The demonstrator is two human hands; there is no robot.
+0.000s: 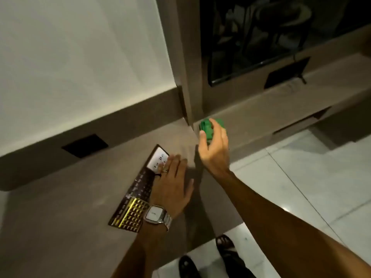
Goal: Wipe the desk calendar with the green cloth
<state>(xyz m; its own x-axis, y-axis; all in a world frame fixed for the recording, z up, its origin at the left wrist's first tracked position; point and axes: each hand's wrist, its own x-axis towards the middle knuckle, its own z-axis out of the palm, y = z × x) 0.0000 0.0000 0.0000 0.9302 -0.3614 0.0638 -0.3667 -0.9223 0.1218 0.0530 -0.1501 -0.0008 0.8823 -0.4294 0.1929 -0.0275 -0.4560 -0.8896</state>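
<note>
Reaching for the green cloth (208, 128), mid-frame just right of center, where it sits bunched on the brown counter (70, 207) near the corner where the tall cabinet panel (186, 77) meets the surface. Right hand (213, 149) is over it, fingers apart and curled around the wad; contact looks likely but grip not confirmed, some blur. Step in hand, as I judge it: grab cloth, bring it to the calendar. To do it well: close fully on the bunch so no tail drags, lift clear of the counter edge, then shake it into a flat pad before wiping.

Left hand (172, 187) lies flat, fingers together and extended, resting on the desk calendar (136, 197) at lower center of frame, pinning its right side. Good, keep that pressure so it doesn't slide during the wipe.

Calendar looks flat on the counter, long and narrow, running diagonally from lower center up toward center. Dark glossy face with gold grid print at the near end, a white panel at the far end. Glare on gold part, text unreadable. Wristwatch (155, 214) on the left wrist.
</note>
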